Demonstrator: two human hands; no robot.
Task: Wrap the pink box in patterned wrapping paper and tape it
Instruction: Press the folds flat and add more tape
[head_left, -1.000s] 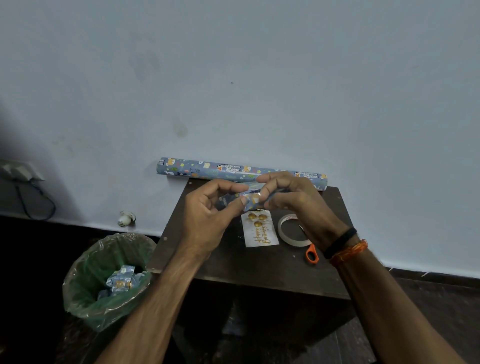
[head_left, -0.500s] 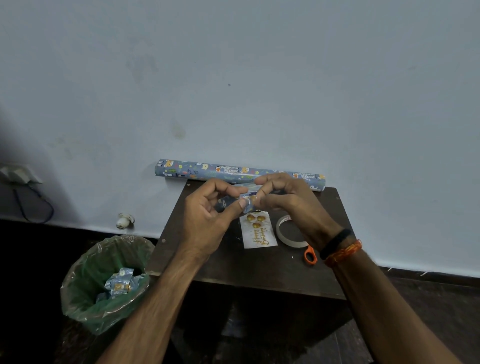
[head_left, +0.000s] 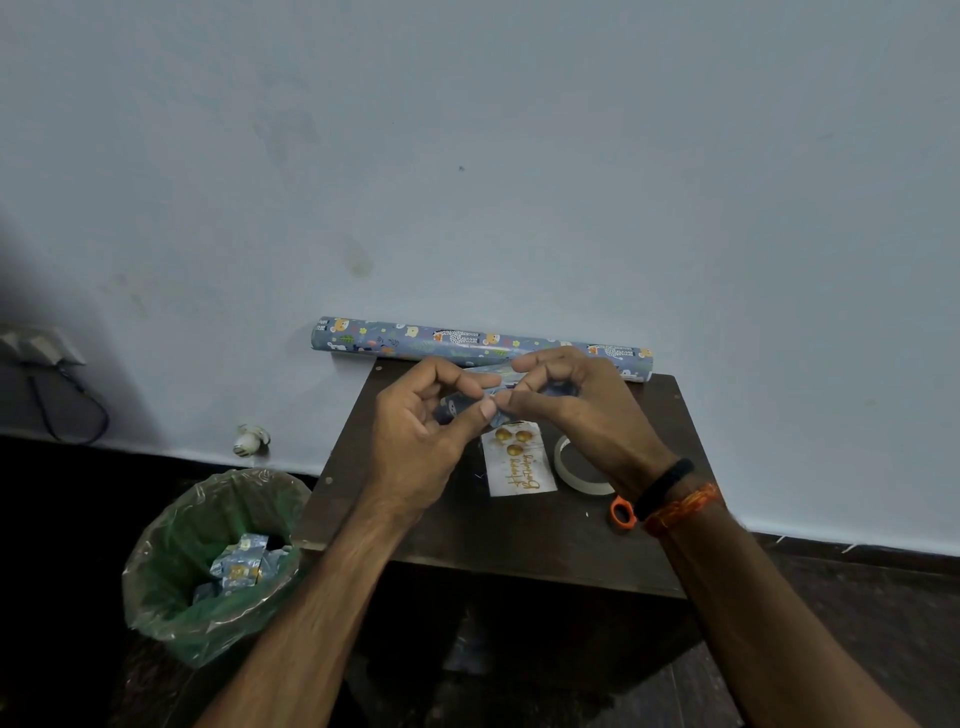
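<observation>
Both hands, left (head_left: 415, 441) and right (head_left: 576, 410), pinched the wrapped box (head_left: 470, 405) above the tabletop (head_left: 519, 540), fingers closed on the paper, probably holding a fold for taping; tape (head_left: 571, 467) lay near

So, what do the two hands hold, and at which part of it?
Both the left hand and right hand pinch a small paper-wrapped object, apparently near its middle; hidden fingers prevent certainty.

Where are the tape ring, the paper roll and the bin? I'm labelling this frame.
tape ring (head_left: 562, 464): head view, its left rim.
paper roll (head_left: 415, 339): head view, left half of the tube.
bin (head_left: 171, 525): head view, its liner's inner wall.
</observation>
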